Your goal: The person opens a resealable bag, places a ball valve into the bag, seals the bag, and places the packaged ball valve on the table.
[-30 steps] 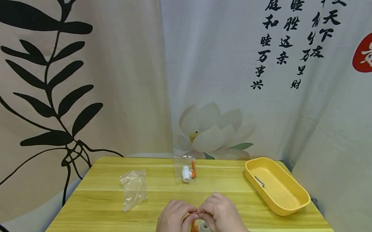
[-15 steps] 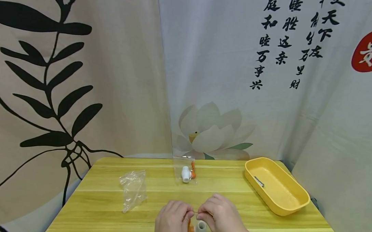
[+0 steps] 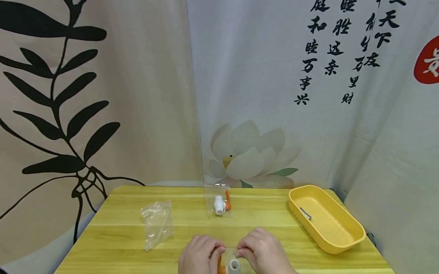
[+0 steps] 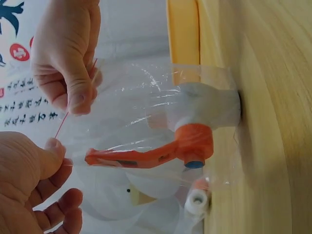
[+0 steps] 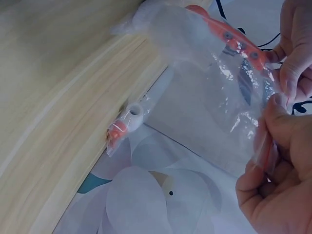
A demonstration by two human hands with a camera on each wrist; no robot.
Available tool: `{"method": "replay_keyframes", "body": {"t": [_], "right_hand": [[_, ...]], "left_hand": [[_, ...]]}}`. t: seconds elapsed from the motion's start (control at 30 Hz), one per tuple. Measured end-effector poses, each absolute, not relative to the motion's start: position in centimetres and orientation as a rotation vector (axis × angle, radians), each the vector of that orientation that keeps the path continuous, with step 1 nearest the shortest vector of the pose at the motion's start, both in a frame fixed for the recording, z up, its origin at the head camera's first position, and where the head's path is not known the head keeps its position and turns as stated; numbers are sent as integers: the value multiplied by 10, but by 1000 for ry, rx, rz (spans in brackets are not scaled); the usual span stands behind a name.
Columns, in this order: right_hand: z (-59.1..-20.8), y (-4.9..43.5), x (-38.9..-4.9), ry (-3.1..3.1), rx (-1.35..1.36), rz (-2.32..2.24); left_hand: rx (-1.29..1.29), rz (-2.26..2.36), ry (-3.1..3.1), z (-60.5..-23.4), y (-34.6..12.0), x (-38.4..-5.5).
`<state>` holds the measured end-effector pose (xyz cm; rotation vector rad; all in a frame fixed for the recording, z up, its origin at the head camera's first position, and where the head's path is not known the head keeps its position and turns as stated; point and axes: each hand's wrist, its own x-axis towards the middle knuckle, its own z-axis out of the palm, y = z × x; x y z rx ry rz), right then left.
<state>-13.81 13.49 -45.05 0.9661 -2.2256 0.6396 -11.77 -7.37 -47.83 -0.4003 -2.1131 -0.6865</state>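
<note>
Valve, white with an orange handle, stands in a clear bag between your hands at the near side of the wooden table. Its white body has its long axis upright, one round end facing up towards you, the other down at the tabletop; you cannot tell from these views whether it touches. The handle sits on the left side of the body and points up, roughly parallel to that axis, its tip near the bag's mouth. Your left hand pinches the left end of that mouth, and your right hand pinches the right end, with a thin red strip drawn straight across between them. Whether the mouth is sealed is too fine to make out. Beyond your hands, near the table's far edge, a second bag holds another valve, its white body pointing towards you and its orange lever pointing away. Left of that you have a crumpled bag of creased film. On your right a yellow tray lies slantwise, far left to near right, with a small grey item beside its left inner wall, too small to identify.
</note>
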Motion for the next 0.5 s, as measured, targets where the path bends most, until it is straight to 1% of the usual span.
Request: {"method": "replay_keyframes", "body": {"t": [0.5], "right_hand": [[-455,143,-143,-2256,898,641]], "left_hand": [[-360,-718,-2155,-472,-78,-117]]}}
